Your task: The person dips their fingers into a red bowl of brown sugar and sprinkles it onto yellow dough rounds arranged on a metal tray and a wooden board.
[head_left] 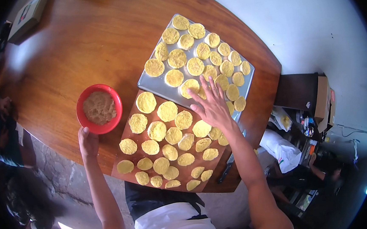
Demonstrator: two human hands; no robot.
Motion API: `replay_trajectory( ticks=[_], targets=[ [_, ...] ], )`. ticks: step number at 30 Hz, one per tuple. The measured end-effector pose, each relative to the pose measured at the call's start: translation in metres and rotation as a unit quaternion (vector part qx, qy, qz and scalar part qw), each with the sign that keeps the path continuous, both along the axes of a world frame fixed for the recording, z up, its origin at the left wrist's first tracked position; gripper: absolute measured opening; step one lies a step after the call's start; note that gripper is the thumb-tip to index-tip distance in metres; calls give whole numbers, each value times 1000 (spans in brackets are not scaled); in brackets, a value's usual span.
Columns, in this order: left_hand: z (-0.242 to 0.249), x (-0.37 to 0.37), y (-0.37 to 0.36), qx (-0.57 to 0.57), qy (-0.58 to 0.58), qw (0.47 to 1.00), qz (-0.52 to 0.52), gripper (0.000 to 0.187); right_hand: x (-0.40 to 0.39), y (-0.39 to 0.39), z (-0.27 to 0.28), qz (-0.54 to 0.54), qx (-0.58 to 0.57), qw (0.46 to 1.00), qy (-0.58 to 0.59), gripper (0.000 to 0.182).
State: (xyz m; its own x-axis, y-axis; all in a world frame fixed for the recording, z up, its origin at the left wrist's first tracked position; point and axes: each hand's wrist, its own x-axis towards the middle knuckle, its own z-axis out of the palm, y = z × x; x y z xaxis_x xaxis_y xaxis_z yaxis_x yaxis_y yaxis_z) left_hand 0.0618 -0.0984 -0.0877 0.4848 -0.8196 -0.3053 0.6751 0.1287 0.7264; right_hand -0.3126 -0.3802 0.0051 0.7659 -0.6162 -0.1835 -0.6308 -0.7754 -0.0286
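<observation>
My left hand is at the near rim of a red bowl, its thumb up against the side and its other fingers mostly hidden. Inside the bowl lies a light brown, grainy powder. Fingers spread, my right hand reaches over the near edge of a grey metal tray, with nothing in its grasp. Several round pieces with rough yellow tops and pale sides cover the tray. More thin yellow rounds are spread across a reddish-brown board nearer to my body.
A knife with a black handle lies right of the board, partly behind my forearm. The wooden table carries a box at its far left. People stand at left and at lower right, near cardboard boxes.
</observation>
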Motion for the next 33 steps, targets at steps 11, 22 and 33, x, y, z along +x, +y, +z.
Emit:
replay_trajectory(
  ticks=[11, 22, 33],
  targets=[
    [-6, 5, 4, 0, 7, 1000, -9, 49, -4, -5, 0, -44, -18, 998, -29, 54],
    [-9, 7, 5, 2, 2, 1000, -12, 52, 4, 18, 11, -26, 8, 999, -37, 53],
    [-9, 8, 5, 2, 7, 1000, -12, 45, 25, 16, -2, 9, 1, 999, -40, 59]
  ],
)
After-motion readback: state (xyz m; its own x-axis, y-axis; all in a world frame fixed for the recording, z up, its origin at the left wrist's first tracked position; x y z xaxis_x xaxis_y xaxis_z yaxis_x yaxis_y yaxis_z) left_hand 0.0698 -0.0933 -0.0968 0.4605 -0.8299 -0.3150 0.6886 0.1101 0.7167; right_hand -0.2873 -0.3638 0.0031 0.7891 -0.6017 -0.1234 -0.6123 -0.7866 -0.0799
